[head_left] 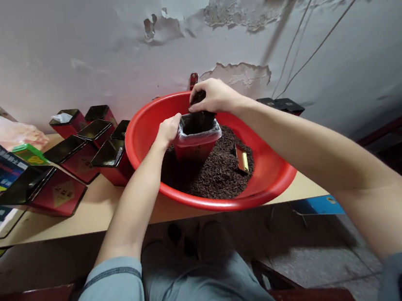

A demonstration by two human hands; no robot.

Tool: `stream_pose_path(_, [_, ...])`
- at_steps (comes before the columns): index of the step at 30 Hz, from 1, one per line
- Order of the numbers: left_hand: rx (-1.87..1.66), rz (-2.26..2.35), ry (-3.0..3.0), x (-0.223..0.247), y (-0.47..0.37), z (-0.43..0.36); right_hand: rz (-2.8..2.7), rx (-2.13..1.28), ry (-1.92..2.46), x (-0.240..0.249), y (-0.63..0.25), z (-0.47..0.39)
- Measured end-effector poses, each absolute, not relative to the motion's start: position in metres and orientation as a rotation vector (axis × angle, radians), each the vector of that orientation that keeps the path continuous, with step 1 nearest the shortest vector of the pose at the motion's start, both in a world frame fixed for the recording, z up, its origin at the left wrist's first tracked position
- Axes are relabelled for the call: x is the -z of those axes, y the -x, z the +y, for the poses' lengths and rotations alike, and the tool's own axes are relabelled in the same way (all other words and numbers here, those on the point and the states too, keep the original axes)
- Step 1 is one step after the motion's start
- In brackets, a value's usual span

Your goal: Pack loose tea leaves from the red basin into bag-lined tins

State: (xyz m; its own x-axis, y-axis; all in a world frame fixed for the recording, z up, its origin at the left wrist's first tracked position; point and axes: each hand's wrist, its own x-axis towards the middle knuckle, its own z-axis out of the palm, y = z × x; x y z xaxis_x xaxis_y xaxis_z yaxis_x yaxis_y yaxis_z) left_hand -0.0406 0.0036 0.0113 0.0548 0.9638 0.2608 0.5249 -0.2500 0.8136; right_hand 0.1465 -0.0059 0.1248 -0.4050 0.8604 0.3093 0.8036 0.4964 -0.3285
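A large red plastic basin (278,180) holds a bed of dark loose tea leaves (222,172). Standing in the leaves is a red tin (194,152), its mouth lined with a clear plastic bag (204,135) folded over the rim. My left hand (169,129) grips the tin's left rim, fingers closed on it. Above the opening, my right hand (214,95) is curled round a dark clump of tea leaves. A small gold and red piece (242,159), perhaps a scoop, lies on the leaves at the right.
Several red tins with dark open tops, one of them a tin (59,192) at the front, crowd the table's left side. A green packet (30,154) lies among them. Black lids (283,105) rest behind the basin. Behind the table (117,214) is a peeling wall (82,48).
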Motion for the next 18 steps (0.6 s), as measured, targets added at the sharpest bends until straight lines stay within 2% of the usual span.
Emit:
stream_pose_path(5, [-1.146, 1.469, -1.805, -0.004, 0.041, 0.013, -2.425, -0.037, 1.248, -0.129, -0.142, -0.006])
stream_pose_path(10, [-1.12, 1.501, -1.832, -0.008, 0.041, 0.008, -2.642, -0.065, 1.201, -0.126, -0.142, -0.008])
stream_pose_path(18, [-1.121, 1.483, -1.851, -0.014, 0.04, -0.004, -2.336, -0.05, 1.214, -0.11, -0.195, -0.02])
